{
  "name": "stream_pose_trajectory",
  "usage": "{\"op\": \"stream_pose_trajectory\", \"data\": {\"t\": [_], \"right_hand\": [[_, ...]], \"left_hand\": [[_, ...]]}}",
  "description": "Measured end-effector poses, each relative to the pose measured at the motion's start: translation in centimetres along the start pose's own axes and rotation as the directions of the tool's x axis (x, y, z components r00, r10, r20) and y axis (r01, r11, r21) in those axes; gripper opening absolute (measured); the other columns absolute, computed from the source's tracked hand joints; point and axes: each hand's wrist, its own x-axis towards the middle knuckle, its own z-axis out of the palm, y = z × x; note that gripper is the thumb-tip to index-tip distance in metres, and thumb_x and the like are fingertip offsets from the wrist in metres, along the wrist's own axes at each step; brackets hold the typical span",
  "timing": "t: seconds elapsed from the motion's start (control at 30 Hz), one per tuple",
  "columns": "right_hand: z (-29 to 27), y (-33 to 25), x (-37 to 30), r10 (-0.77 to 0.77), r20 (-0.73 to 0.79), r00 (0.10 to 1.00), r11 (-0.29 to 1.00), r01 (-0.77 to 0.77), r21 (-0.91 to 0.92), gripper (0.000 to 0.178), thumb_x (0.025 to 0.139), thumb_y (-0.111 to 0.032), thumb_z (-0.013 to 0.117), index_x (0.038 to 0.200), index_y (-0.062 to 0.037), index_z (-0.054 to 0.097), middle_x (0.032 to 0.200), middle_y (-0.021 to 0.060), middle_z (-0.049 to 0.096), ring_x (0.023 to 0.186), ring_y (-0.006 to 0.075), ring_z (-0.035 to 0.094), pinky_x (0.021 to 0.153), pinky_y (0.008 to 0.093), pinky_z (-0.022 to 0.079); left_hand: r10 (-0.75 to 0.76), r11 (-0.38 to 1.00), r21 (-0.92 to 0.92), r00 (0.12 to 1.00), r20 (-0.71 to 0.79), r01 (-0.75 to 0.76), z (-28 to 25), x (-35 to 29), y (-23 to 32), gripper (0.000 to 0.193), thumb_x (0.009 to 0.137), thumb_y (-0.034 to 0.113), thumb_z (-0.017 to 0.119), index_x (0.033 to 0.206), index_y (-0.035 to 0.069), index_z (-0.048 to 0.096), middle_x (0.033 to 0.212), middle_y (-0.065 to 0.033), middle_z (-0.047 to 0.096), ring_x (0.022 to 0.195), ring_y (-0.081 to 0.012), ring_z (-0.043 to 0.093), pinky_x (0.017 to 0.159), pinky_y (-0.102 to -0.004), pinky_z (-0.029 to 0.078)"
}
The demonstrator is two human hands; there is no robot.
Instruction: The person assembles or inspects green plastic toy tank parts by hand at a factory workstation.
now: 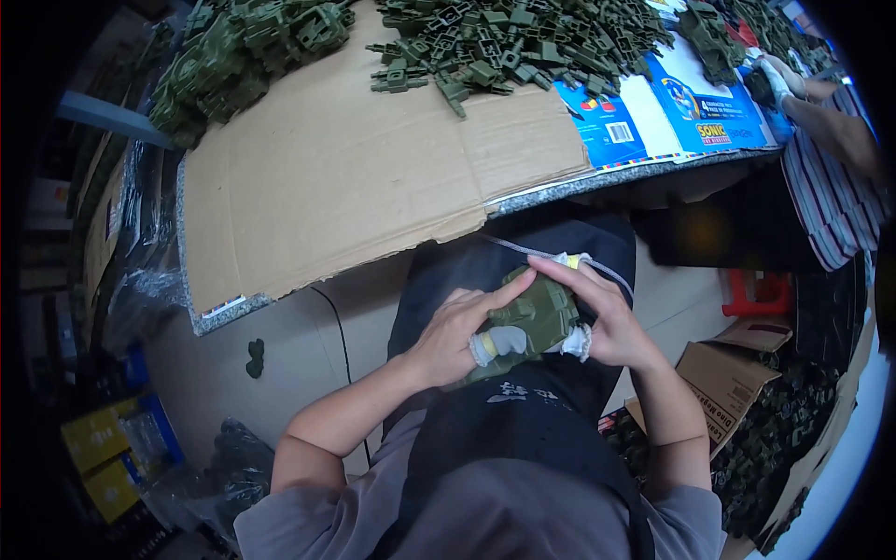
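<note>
An olive-green moulded plastic toy vehicle part (539,315) is held over my lap, tilted, between both hands. My left hand (459,329) grips its left side, with a white fabric cover on the thumb pressed against the face of the part. On the other side my right hand (597,308) closes round its upper right edge; white covers show on its thumb and one finger. The two index fingertips nearly meet at the top of the part. Its underside is hidden by my hands.
Cardboard (336,177) covers the table in front of me. Small green plastic parts (513,47) and larger green vehicle bodies (247,61) are heaped at its back. A co-worker's arm (831,126) reaches in at right. Beside me stands an open carton (723,387); a green piece (255,358) lies on the floor.
</note>
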Motion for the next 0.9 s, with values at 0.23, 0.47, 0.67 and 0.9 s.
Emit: {"op": "stream_pose_trajectory", "data": {"t": [0.23, 0.47, 0.67, 0.9], "right_hand": [[0.6, 1.5, -0.2, 0.275, -0.349, 0.896, 0.768, 0.014, 0.640, 0.077, 0.068, -0.014, 0.075, 0.132, -0.0018, 0.034, 0.125, 0.0125, 0.047, 0.114, 0.0218, 0.048, 0.095, 0.0324, 0.039], [-1.1, 1.7, -1.5, 0.207, -0.128, 0.970, 0.744, -0.071, 0.664, 0.074, 0.064, 0.002, 0.074, 0.129, -0.0029, 0.038, 0.129, 0.0093, 0.039, 0.119, 0.0188, 0.041, 0.096, 0.0321, 0.038], [-0.9, -0.5, -2.8, 0.087, -0.212, 0.973, 0.897, 0.016, 0.442, 0.065, 0.067, -0.003, 0.075, 0.123, -0.0031, 0.044, 0.122, 0.0092, 0.045, 0.113, 0.0189, 0.047, 0.095, 0.0320, 0.040], [-1.7, 1.9, -0.9, 0.346, -0.317, 0.883, 0.724, -0.037, 0.689, 0.063, 0.067, -0.003, 0.072, 0.123, -0.0035, 0.042, 0.115, 0.0100, 0.053, 0.107, 0.0179, 0.051, 0.091, 0.0308, 0.041]], "left_hand": [[-0.099, 0.946, -0.317, 0.990, -0.105, 0.061, -5.8, -0.9, 0.0, 0.098, 0.067, 0.024, 0.074, 0.141, 0.004, 0.014, 0.144, -0.0166, 0.022, 0.128, -0.0265, 0.032, 0.106, -0.0355, 0.023], [-0.266, 0.880, -0.457, 0.932, -0.245, 0.131, -4.4, -1.7, 1.2, 0.092, 0.058, 0.010, 0.081, 0.135, 0.006, 0.031, 0.127, -0.0126, 0.047, 0.116, -0.0206, 0.047, 0.098, -0.0317, 0.036], [-0.117, 0.990, -0.109, 0.961, -0.249, 0.092, -4.5, -3.1, 1.3, 0.090, 0.052, 0.013, 0.086, 0.127, 0.001, 0.038, 0.122, -0.0128, 0.049, 0.113, -0.0214, 0.049, 0.096, -0.0346, 0.039], [-0.167, 0.876, -0.464, 0.985, -0.038, 0.131, -7.5, 4.3, 0.6, 0.094, 0.070, 0.003, 0.072, 0.142, 0.010, 0.012, 0.123, -0.0128, 0.048, 0.110, -0.0194, 0.049, 0.092, -0.0316, 0.040]]}}
